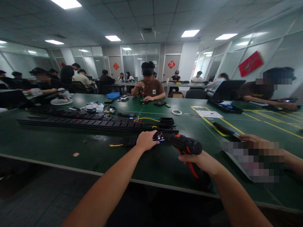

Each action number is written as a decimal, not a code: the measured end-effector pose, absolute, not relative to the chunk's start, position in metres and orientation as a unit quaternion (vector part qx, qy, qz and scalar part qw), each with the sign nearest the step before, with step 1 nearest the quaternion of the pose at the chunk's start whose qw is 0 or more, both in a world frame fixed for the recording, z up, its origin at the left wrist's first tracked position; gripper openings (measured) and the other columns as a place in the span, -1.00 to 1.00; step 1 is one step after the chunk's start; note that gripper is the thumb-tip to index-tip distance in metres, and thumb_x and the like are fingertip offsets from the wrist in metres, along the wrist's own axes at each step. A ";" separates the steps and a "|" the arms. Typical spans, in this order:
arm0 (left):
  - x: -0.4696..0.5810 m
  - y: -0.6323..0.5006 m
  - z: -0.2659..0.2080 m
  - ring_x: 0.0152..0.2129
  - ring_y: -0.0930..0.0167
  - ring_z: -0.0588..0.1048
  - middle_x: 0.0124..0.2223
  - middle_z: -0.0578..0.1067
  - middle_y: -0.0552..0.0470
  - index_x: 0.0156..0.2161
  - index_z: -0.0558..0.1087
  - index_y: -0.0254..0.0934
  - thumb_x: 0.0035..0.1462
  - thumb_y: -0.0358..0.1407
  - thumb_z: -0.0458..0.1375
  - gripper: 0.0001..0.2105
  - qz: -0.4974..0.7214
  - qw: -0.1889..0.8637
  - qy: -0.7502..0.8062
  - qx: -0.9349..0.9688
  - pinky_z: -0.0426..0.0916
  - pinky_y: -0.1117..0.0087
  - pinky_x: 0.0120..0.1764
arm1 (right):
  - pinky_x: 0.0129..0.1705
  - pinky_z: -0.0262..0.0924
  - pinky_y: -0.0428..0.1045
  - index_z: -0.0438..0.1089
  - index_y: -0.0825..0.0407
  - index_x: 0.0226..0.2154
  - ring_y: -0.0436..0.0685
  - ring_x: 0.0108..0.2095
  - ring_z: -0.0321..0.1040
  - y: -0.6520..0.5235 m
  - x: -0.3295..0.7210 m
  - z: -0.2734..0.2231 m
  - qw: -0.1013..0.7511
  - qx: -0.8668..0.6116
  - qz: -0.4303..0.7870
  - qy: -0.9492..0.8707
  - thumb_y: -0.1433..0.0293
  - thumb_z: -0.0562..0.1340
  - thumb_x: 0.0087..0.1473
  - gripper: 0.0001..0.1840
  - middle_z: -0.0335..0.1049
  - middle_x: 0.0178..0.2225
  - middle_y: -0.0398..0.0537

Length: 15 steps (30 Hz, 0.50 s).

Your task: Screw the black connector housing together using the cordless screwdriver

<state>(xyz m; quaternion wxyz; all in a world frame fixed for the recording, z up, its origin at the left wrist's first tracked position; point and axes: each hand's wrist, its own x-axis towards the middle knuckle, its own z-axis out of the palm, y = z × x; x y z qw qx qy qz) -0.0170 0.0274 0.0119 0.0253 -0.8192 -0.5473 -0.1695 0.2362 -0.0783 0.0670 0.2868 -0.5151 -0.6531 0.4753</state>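
Observation:
My right hand (204, 161) is closed around the grip of a black and orange cordless drill (182, 142). The drill's nose points left, at a small exposed circuit board (160, 136). Closed over a short black power strip (129, 141), my left hand (147, 140) presses it to the table beside that board and hides its middle. A yellow cable end (115, 145) sticks out at the strip's left. Just behind lie long black socket strips (94, 125), with blue and yellow wires (146, 119) at their right end. The drill's tip is too small to make out.
The green table (106, 157) also bears a roll of white tape (176, 112), a blue bin (113, 95), a paper sheet (209, 114) and a black tray (224, 106). A co-worker's hand (255, 138) is at the right, near a black tool (226, 130). Another person sits opposite.

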 end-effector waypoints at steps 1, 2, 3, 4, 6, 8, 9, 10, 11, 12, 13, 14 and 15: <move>-0.017 0.027 0.012 0.01 0.17 0.52 0.11 0.55 -0.07 0.24 0.37 -0.12 0.14 0.06 0.25 -0.39 -0.171 0.027 -0.545 -0.820 0.33 0.21 0.04 | -0.31 0.16 0.02 0.42 0.04 -0.41 0.11 -0.40 0.29 -0.078 0.236 0.067 0.286 -0.513 0.472 -0.657 0.27 0.39 -0.14 -0.76 0.39 -0.46 -0.14; -0.017 0.027 0.012 0.01 0.17 0.52 0.11 0.55 -0.07 0.24 0.36 -0.12 0.14 0.07 0.25 -0.39 -0.172 0.027 -0.544 -0.821 0.33 0.21 0.04 | -0.30 0.16 0.02 0.43 0.04 -0.41 0.11 -0.40 0.29 -0.078 0.236 0.067 0.288 -0.511 0.471 -0.659 0.27 0.39 -0.14 -0.76 0.39 -0.46 -0.14; -0.017 0.028 0.012 0.01 0.17 0.52 0.11 0.55 -0.07 0.24 0.36 -0.13 0.15 0.07 0.25 -0.39 -0.173 0.028 -0.543 -0.821 0.33 0.21 0.04 | -0.30 0.16 0.02 0.43 0.04 -0.41 0.11 -0.40 0.30 -0.078 0.237 0.067 0.290 -0.509 0.472 -0.658 0.27 0.39 -0.13 -0.76 0.39 -0.46 -0.15; -0.017 0.028 0.011 0.01 0.17 0.52 0.11 0.55 -0.07 0.24 0.36 -0.13 0.15 0.07 0.25 -0.38 -0.173 0.029 -0.544 -0.821 0.33 0.21 0.04 | -0.30 0.17 0.02 0.43 0.04 -0.40 0.11 -0.40 0.30 -0.077 0.237 0.066 0.292 -0.506 0.477 -0.657 0.27 0.40 -0.13 -0.76 0.39 -0.46 -0.15; -0.017 0.029 0.010 0.01 0.17 0.52 0.11 0.55 -0.07 0.24 0.36 -0.12 0.15 0.07 0.25 -0.39 -0.172 0.030 -0.545 -0.820 0.33 0.21 0.04 | -0.29 0.19 0.02 0.44 0.04 -0.39 0.10 -0.40 0.30 -0.076 0.238 0.064 0.295 -0.497 0.488 -0.654 0.28 0.40 -0.12 -0.76 0.39 -0.45 -0.15; -0.017 0.030 0.009 0.00 0.17 0.52 0.11 0.55 -0.06 0.23 0.36 -0.11 0.15 0.07 0.25 -0.39 -0.172 0.032 -0.546 -0.819 0.33 0.21 0.04 | -0.28 0.20 0.02 0.46 0.04 -0.37 0.10 -0.40 0.31 -0.075 0.239 0.062 0.297 -0.494 0.496 -0.649 0.28 0.40 -0.13 -0.75 0.40 -0.44 -0.15; -0.017 0.031 0.008 0.00 0.17 0.53 0.11 0.55 -0.06 0.23 0.36 -0.11 0.14 0.08 0.25 -0.39 -0.173 0.033 -0.545 -0.820 0.33 0.20 0.04 | -0.28 0.21 0.02 0.46 0.04 -0.36 0.10 -0.40 0.31 -0.075 0.239 0.062 0.298 -0.496 0.498 -0.646 0.28 0.41 -0.13 -0.74 0.41 -0.43 -0.15; -0.017 0.031 0.007 0.00 0.17 0.53 0.11 0.55 -0.06 0.24 0.36 -0.11 0.14 0.08 0.25 -0.39 -0.173 0.034 -0.544 -0.820 0.34 0.20 0.04 | -0.28 0.22 0.02 0.47 0.04 -0.35 0.10 -0.39 0.32 -0.076 0.239 0.062 0.300 -0.499 0.500 -0.641 0.28 0.41 -0.14 -0.73 0.42 -0.41 -0.14; -0.017 0.032 0.007 0.00 0.17 0.52 0.11 0.55 -0.06 0.24 0.35 -0.11 0.14 0.08 0.24 -0.38 -0.173 0.034 -0.543 -0.821 0.33 0.19 0.04 | -0.27 0.22 0.02 0.48 0.04 -0.34 0.10 -0.39 0.33 -0.076 0.239 0.062 0.301 -0.502 0.502 -0.637 0.28 0.41 -0.15 -0.73 0.43 -0.40 -0.14; -0.017 0.032 0.007 0.00 0.17 0.52 0.11 0.55 -0.06 0.24 0.35 -0.11 0.14 0.08 0.24 -0.38 -0.174 0.034 -0.541 -0.822 0.33 0.19 0.04 | -0.27 0.22 0.02 0.49 0.04 -0.33 0.10 -0.39 0.33 -0.077 0.239 0.062 0.301 -0.505 0.504 -0.633 0.28 0.41 -0.15 -0.72 0.44 -0.40 -0.13; -0.018 0.032 0.007 0.01 0.17 0.52 0.11 0.55 -0.07 0.25 0.35 -0.11 0.15 0.08 0.24 -0.38 -0.174 0.034 -0.541 -0.822 0.33 0.18 0.04 | -0.26 0.23 0.02 0.49 0.04 -0.33 0.11 -0.38 0.34 -0.077 0.239 0.063 0.302 -0.507 0.505 -0.630 0.28 0.41 -0.16 -0.72 0.44 -0.39 -0.13; -0.018 0.032 0.007 0.00 0.17 0.52 0.11 0.55 -0.07 0.24 0.35 -0.11 0.15 0.08 0.24 -0.38 -0.174 0.033 -0.540 -0.823 0.33 0.18 0.04 | -0.26 0.23 0.02 0.49 0.04 -0.33 0.11 -0.38 0.35 -0.078 0.238 0.064 0.303 -0.507 0.507 -0.628 0.28 0.41 -0.16 -0.72 0.45 -0.39 -0.12; -0.018 0.031 0.007 0.00 0.17 0.52 0.11 0.55 -0.07 0.24 0.35 -0.11 0.15 0.08 0.24 -0.38 -0.174 0.033 -0.540 -0.823 0.33 0.18 0.04 | -0.26 0.24 0.02 0.50 0.03 -0.33 0.11 -0.37 0.35 -0.079 0.238 0.065 0.302 -0.507 0.509 -0.627 0.28 0.41 -0.16 -0.72 0.45 -0.38 -0.12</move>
